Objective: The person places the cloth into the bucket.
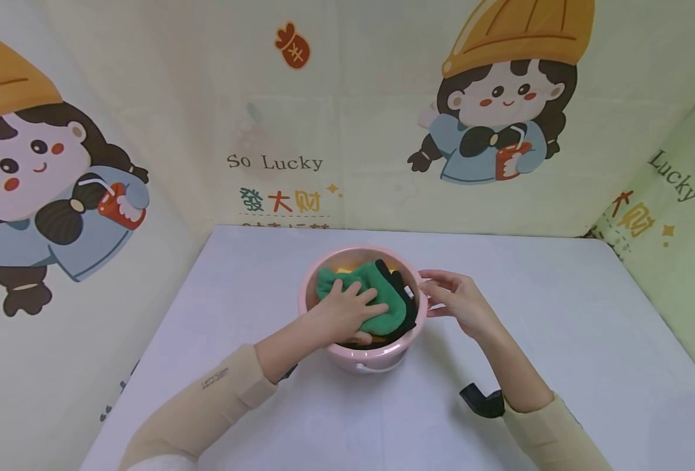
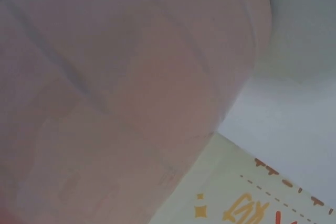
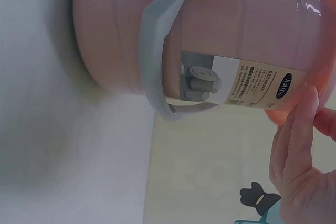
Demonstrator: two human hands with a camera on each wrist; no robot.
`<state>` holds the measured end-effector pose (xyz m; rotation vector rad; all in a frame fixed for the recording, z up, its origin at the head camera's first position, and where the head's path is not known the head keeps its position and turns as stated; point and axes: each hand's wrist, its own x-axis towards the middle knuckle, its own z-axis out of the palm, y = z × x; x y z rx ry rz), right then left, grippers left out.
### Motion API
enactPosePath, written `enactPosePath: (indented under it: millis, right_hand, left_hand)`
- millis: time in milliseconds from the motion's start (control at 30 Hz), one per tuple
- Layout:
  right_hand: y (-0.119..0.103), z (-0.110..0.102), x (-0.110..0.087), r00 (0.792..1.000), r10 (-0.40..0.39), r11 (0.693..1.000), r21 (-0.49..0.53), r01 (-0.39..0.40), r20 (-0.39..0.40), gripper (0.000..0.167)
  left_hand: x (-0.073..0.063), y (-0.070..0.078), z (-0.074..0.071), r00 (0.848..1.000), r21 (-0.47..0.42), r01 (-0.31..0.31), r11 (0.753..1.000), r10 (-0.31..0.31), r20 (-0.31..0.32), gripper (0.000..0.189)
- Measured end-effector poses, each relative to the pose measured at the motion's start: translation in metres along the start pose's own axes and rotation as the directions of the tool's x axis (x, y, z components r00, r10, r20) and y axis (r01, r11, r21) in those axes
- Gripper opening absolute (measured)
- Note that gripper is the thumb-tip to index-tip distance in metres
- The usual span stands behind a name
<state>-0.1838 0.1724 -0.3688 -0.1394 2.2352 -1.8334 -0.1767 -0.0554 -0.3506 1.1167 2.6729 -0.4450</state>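
A pink bucket (image 1: 353, 358) with a pale handle (image 1: 377, 369) stands upright on the white table. Inside it lies a soft green cloth item (image 1: 391, 314) with a black part along its side and a small white tag. Bits of yellow and orange show beneath it; the rest of the contents is hidden. My left hand (image 1: 347, 313) rests on the green cloth with fingers spread. With extended fingers, my right hand (image 1: 462, 304) touches the bucket's right rim from outside. The right wrist view shows those fingers (image 3: 299, 135) beside a printed label (image 3: 244, 81).
The white table (image 1: 253, 288) surrounds the bucket. Behind it and at both sides hangs a cream cloth backdrop (image 1: 371, 131) with cartoon figures and lettering. A black strap piece (image 1: 481, 401) sticks out by the right wrist. The bucket's wall (image 2: 121, 98) fills most of the left wrist view.
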Motion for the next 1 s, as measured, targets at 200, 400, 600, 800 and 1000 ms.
enactPosePath:
  millis: [200, 400, 600, 800, 1000]
  right_hand:
    - [0.000, 0.000, 0.000, 1.000, -0.005, 1.000, -0.006, 0.005, 0.001, 0.046]
    - [0.000, 0.000, 0.001, 1.000, 0.002, 1.000, -0.004, -0.002, -0.002, 0.047]
    - [-0.001, -0.001, 0.001, 1.000, 0.011, 1.000, 0.001, -0.011, 0.005, 0.048]
    - [-0.003, -0.004, 0.001, 0.999, -0.024, 0.995, -0.099, 0.027, 0.038, 0.046]
    - [-0.016, -0.015, 0.004, 0.956, -0.294, 0.839, -0.478, 0.260, 0.005, 0.031]
  left_hand:
    - [0.004, -0.001, 0.000, 0.998, -0.085, 0.006, 0.996, -0.001, 0.056, 0.066]
    - [0.004, -0.002, 0.002, 0.998, -0.110, 0.010, 0.994, -0.003, 0.067, 0.067]
    - [-0.001, -0.008, 0.001, 0.998, -0.193, -0.003, 0.981, 0.014, 0.055, 0.066]
    - [-0.013, -0.024, -0.018, 0.994, -0.362, -0.047, 0.931, 0.078, 0.073, 0.059]
    - [-0.025, -0.061, -0.038, 0.980, -0.513, -0.091, 0.854, -0.016, -0.200, 0.042]
